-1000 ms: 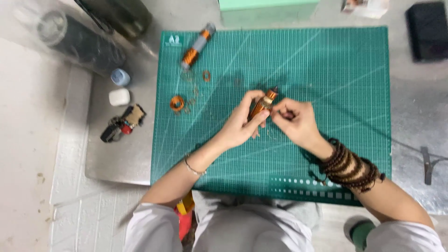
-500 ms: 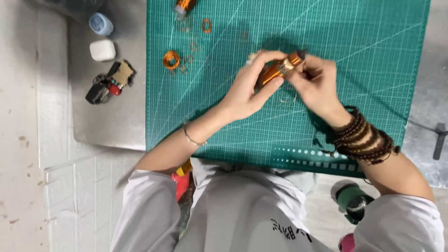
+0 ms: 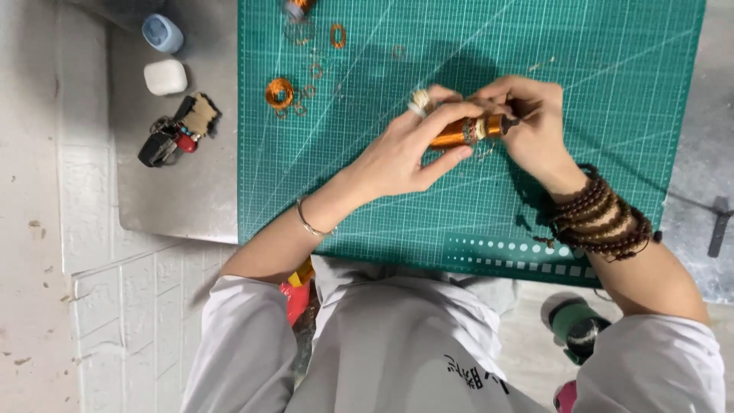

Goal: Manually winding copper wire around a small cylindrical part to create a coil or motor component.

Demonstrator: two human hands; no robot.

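Observation:
My left hand [image 3: 405, 149] grips a small copper-wound motor rotor [image 3: 459, 131] over a green cutting mat [image 3: 581, 69]. My right hand [image 3: 531, 122] pinches the rotor's right end, its fingers closed around the shaft tip. Dark wooden bead bracelets [image 3: 600, 218] wrap my right wrist, and a thin bangle [image 3: 308, 222] sits on my left wrist. A coil of copper wire [image 3: 279, 92] and several small copper loops [image 3: 336, 34] lie on the mat's upper left.
A bunch of keys [image 3: 177, 131], a white block [image 3: 165, 76] and a pale blue cap [image 3: 162, 32] rest on the grey metal sheet [image 3: 176, 199] left of the mat. Another rotor [image 3: 297, 6] pokes in at the top edge. A dark tool [image 3: 719, 222] lies at the far right.
The view has shifted, so the mat and hands sit higher and further right in frame. Both hands stay closed on the rotor, turning it slightly.

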